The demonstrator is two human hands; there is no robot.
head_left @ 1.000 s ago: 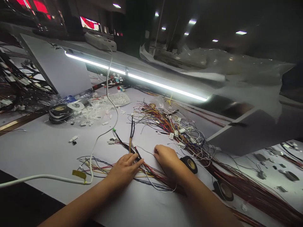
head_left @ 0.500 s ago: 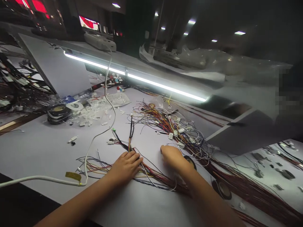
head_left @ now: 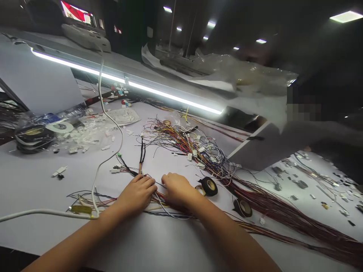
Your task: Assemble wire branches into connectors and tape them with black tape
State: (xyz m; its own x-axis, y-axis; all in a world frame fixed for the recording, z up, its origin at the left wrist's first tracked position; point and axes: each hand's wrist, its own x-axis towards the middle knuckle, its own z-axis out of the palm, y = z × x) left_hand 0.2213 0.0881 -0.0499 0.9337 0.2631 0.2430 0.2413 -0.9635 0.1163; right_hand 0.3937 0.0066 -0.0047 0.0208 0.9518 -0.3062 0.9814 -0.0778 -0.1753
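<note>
My left hand (head_left: 137,194) lies palm down on a thin bundle of coloured wires (head_left: 159,200) on the white table (head_left: 42,185), fingers together and curled slightly over the strands. My right hand (head_left: 177,189) rests right beside it on the same bundle, fingers bent down onto the wires. The two hands nearly touch. What the fingertips pinch is hidden under them. A black-sleeved branch of the harness (head_left: 141,155) runs away from the hands toward the far side.
A black tape roll (head_left: 209,186) lies just right of my right hand, another tape roll (head_left: 242,207) further right. A big tangle of coloured wires (head_left: 193,145) and a long red-brown wire bundle (head_left: 286,215) spread right. A white cable (head_left: 107,121) crosses left. A lit lamp bar (head_left: 127,83) spans the back.
The view has swung right. My right hand has come back left from near the tape roll and now sits next to my left hand on the wire bundle.
</note>
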